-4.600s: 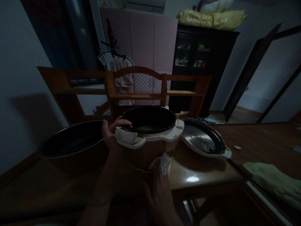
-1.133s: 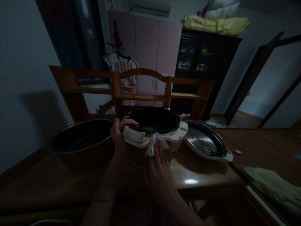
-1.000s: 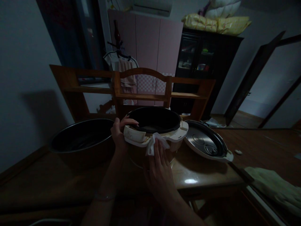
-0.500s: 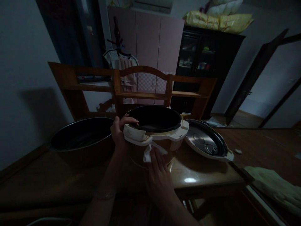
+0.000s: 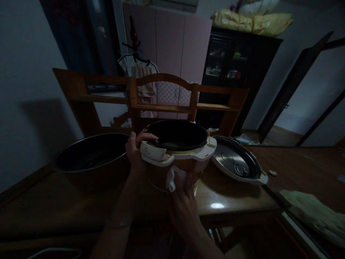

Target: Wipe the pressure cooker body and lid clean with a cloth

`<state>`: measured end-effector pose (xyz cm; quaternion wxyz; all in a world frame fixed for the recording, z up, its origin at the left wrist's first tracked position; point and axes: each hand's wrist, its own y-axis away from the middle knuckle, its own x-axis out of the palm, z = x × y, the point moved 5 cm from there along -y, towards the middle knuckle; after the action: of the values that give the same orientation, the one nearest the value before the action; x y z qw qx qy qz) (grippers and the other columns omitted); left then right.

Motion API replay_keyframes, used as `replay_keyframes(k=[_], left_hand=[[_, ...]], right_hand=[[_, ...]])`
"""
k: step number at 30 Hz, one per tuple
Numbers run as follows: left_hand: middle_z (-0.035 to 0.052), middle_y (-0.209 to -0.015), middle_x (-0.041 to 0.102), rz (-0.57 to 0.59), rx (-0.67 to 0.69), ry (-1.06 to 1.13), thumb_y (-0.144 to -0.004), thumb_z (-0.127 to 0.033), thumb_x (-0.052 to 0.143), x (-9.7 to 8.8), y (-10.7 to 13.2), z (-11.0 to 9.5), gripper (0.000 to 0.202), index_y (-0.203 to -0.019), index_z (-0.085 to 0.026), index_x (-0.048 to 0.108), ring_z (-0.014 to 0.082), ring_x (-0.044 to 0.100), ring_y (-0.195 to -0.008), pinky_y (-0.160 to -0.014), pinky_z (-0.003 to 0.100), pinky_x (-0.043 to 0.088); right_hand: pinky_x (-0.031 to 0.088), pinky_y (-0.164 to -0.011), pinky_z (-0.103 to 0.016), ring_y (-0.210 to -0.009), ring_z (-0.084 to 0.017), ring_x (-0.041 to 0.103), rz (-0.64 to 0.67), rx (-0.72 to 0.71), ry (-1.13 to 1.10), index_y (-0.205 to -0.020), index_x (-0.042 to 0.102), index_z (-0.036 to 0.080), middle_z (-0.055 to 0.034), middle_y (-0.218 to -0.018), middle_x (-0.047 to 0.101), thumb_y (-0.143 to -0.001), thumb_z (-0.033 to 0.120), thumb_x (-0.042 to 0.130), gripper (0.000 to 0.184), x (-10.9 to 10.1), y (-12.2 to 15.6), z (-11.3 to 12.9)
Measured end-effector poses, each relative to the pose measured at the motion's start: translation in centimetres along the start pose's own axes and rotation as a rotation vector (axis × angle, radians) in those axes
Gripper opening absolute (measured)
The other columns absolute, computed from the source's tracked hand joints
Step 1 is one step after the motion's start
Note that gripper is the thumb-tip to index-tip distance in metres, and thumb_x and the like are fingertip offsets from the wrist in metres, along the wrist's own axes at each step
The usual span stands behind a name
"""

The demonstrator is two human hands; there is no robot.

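Observation:
An electric cooker with a white rim and a dark, round inside stands uncovered on the table. My left hand is closed on the left of its rim, with fingers reaching over the edge. With my right hand I press a crumpled white cloth against the cooker's front wall, below the rim; it could be a tissue. The fingers partly cover the cloth. Left of the cooker sits a wide dark pot. On the right, a round lid lies with its metal inner face up.
A wooden shelf frame rises along the table's back edge. The glossy tabletop extends to the front right, where a pale cloth lies lower down. A small white object is beyond the lid.
My right hand and the white cloth have slid slightly down the cooker's front, and the cloth is more bunched. My left hand keeps its hold on the rim.

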<state>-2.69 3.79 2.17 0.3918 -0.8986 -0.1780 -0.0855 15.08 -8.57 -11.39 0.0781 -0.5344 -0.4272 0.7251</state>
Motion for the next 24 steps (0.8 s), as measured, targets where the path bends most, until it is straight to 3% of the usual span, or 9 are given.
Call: replay_keyframes(k=[4, 9, 12, 16, 20, 24], left_hand=[[0.0063, -0.06, 0.069, 0.013, 0.019, -0.015, -0.101, -0.037, 0.017, 0.1, 0.0, -0.2, 0.072, -0.059, -0.021, 0.074, 0.0193, 0.066, -0.069, -0.108, 0.041, 0.042], [0.0067, -0.059, 0.068, -0.008, -0.016, -0.038, -0.1, -0.039, 0.015, 0.1, 0.0, -0.2, 0.073, -0.057, -0.021, 0.072, 0.02, 0.066, -0.068, -0.108, 0.042, 0.044], [0.0065, -0.058, 0.068, -0.004, -0.028, -0.053, -0.099, -0.04, 0.015, 0.1, -0.1, -0.2, 0.073, -0.057, -0.022, 0.072, 0.0203, 0.065, -0.067, -0.108, 0.042, 0.043], [0.0065, -0.058, 0.068, -0.005, -0.02, -0.043, -0.1, -0.04, 0.015, 0.2, 0.0, -0.4, 0.074, -0.057, -0.022, 0.073, 0.0207, 0.065, -0.067, -0.108, 0.042, 0.043], [0.0066, -0.058, 0.068, 0.004, -0.007, -0.011, -0.1, -0.04, 0.017, 0.2, 0.0, -0.4, 0.073, -0.058, -0.021, 0.074, 0.0208, 0.065, -0.068, -0.107, 0.041, 0.043], [0.0059, -0.058, 0.069, -0.009, -0.014, -0.012, -0.101, -0.042, 0.018, 0.1, 0.1, -0.4, 0.073, -0.058, -0.022, 0.074, 0.0204, 0.066, -0.069, -0.106, 0.04, 0.043]], right_hand=[[0.036, -0.116, -0.066, -0.153, -0.048, -0.003, -0.026, -0.02, 0.015, -0.123, 0.067, 0.014, -0.0003, -0.168, 0.022, -0.086, 0.009, 0.056, 0.039, 0.4, 0.1, -0.3], [0.035, -0.117, -0.064, -0.154, -0.044, -0.001, 0.003, -0.028, 0.046, -0.137, 0.06, 0.018, 0.0004, -0.166, 0.028, -0.088, 0.012, 0.058, 0.049, 0.6, 0.1, -0.7], [0.03, -0.121, -0.057, -0.156, -0.036, 0.008, -0.016, -0.041, 0.041, -0.141, 0.056, 0.017, -0.0021, -0.165, 0.031, -0.09, 0.013, 0.055, 0.051, 0.4, 0.0, -0.7], [0.023, -0.126, -0.045, -0.155, -0.028, 0.02, -0.083, -0.076, -0.011, -0.127, 0.063, 0.011, -0.0088, -0.164, 0.032, -0.092, 0.013, 0.052, 0.036, -0.1, -0.1, 0.0], [0.008, -0.128, -0.045, -0.155, -0.026, 0.021, -0.118, -0.041, 0.007, -0.127, 0.063, 0.013, -0.0108, -0.162, 0.037, -0.094, 0.018, 0.055, 0.035, -0.3, 0.0, 0.5], [0.008, -0.128, -0.048, -0.154, -0.025, 0.023, -0.114, -0.07, -0.022, -0.127, 0.062, 0.014, -0.0108, -0.161, 0.039, -0.094, 0.016, 0.052, 0.035, -0.3, -0.1, 0.0]])
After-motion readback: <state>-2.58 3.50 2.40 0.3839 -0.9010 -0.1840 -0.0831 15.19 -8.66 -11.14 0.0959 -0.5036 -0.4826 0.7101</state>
